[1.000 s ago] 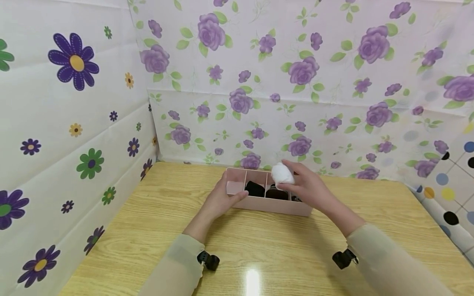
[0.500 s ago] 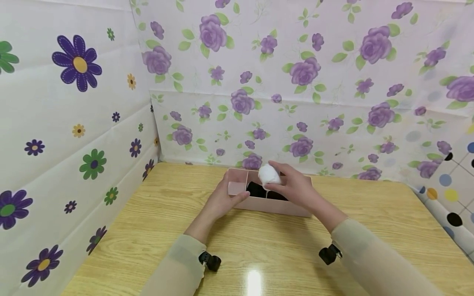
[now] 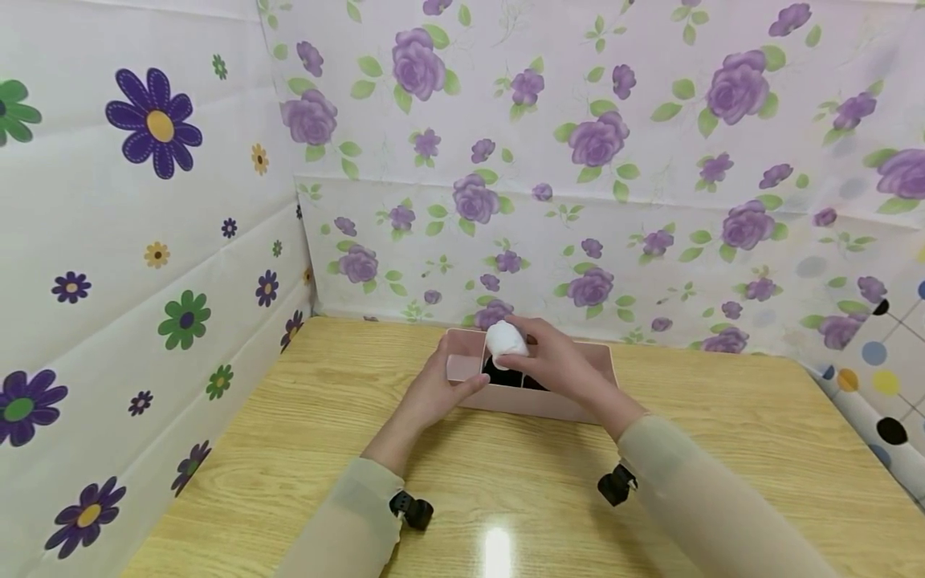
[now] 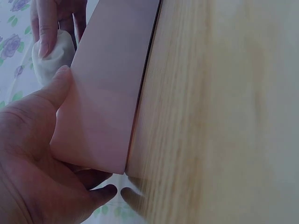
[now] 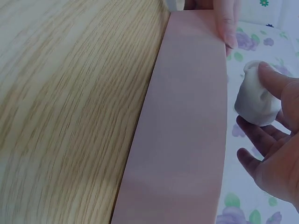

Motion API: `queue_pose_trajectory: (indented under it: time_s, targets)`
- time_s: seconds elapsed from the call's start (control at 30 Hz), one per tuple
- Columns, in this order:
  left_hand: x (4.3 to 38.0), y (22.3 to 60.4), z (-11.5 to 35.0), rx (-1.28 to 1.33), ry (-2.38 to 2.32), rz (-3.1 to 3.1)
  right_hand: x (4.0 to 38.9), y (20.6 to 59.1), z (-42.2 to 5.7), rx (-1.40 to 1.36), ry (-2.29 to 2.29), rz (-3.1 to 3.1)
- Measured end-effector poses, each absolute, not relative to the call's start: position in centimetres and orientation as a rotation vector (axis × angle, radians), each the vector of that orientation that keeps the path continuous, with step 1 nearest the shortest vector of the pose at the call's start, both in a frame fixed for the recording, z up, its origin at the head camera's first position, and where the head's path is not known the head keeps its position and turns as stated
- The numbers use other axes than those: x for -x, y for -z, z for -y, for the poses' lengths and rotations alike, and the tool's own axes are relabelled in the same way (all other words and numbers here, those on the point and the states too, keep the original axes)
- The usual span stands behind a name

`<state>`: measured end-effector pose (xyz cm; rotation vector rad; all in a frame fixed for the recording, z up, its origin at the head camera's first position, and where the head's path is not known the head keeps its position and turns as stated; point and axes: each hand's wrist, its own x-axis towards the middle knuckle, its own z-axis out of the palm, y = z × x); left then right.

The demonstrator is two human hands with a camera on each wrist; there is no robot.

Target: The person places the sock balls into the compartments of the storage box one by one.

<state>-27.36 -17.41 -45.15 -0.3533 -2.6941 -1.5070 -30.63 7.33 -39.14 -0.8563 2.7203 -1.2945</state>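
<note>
A long pink divided box stands on the table. My left hand grips its left end, the thumb over the front rim and the fingers round the end wall. Above the second compartment from the left, my right hand pinches a rolled-up white sock between thumb and fingers. In the right wrist view the sock is held above the rim, apart from the box. Below it lies a black rolled bundle. Another dark bundle is partly hidden by my right hand. The leftmost compartment shows a bare floor.
The wooden table reaches out on both sides of the box. Behind it hangs a flowered cloth, close to the box's back. Another flower-print cloth rises along the table's left edge.
My right hand has carried the white sock leftward along the box, from over the third compartment to over the second. My left hand has kept its grip on the left end.
</note>
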Motion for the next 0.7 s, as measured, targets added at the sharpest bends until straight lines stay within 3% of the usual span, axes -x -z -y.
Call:
queue_pose_trajectory:
  time_s: [0.7]
  targets:
    - [27.5, 45.3, 17.6, 0.390, 1.502, 2.683, 32.0, 40.1, -4.4, 0.778, 1.302, -2.706]
